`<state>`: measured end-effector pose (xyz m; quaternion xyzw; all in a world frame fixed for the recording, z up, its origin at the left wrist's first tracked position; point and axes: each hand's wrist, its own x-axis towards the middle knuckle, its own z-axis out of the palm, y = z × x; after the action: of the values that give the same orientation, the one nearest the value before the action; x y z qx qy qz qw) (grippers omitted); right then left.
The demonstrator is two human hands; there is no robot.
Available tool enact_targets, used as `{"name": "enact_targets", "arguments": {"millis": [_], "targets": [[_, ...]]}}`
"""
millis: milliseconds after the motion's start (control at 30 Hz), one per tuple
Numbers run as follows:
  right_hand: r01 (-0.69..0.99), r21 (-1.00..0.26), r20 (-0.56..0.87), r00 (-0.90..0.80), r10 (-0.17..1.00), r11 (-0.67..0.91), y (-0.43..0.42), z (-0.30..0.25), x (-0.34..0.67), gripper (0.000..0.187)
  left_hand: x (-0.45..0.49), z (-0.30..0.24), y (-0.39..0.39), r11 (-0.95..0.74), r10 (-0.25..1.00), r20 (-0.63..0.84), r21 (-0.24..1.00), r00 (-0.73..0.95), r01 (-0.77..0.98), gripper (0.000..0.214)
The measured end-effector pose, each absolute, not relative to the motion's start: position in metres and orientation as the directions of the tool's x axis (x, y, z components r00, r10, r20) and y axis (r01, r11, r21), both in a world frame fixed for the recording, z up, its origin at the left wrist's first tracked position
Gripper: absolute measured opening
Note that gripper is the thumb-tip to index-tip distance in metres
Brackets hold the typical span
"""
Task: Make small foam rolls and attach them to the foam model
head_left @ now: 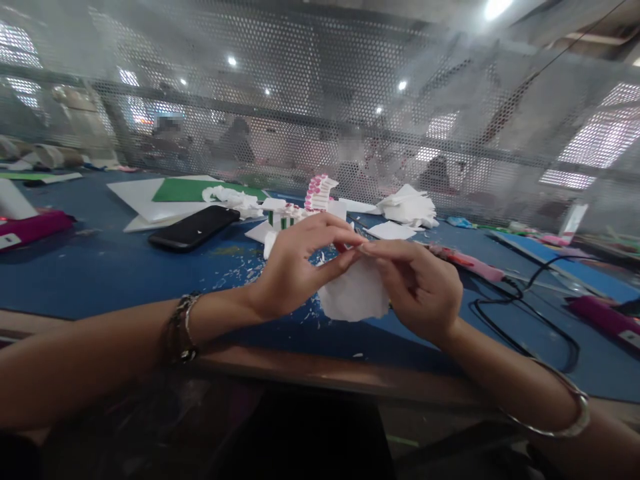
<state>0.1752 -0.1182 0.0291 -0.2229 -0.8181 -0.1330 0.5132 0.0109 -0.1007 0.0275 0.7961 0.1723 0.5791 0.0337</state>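
Both hands meet over the blue table (100, 273) and pinch the top edge of a white sheet of thin foam or paper (355, 297). My left hand (300, 263) has its thumb and fingers pressed together on the sheet's upper left. My right hand (417, 287) curls round the sheet's right side, fingertips touching those of the left. The sheet hangs down between them, its lower edge ragged. White scraps (240, 277) lie scattered on the table beneath.
A black phone (194, 227) lies at left-centre, beside white and green sheets (175, 191). A pink-and-white stack (319, 193) and piled white pieces (407, 205) sit behind my hands. A pink tool (470, 265) with a black cable (525, 320) lies to the right. Perforated mesh (320, 100) walls off the far side.
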Motion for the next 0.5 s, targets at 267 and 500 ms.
{"name": "enact_targets", "arguments": {"millis": [267,500], "targets": [[0.455,-0.237,0.89,-0.251,0.38,0.858,-0.115,0.023,0.176,0.016,0.01,0.027,-0.095,-0.937,0.346,0.896,0.317,0.277,0.146,0.011],[0.46,-0.18,0.913,-0.251,0.322,0.869,-0.111,0.022,0.178,0.016,0.011,0.024,-0.089,-0.878,0.431,0.839,0.475,0.33,-0.061,0.009]]}}
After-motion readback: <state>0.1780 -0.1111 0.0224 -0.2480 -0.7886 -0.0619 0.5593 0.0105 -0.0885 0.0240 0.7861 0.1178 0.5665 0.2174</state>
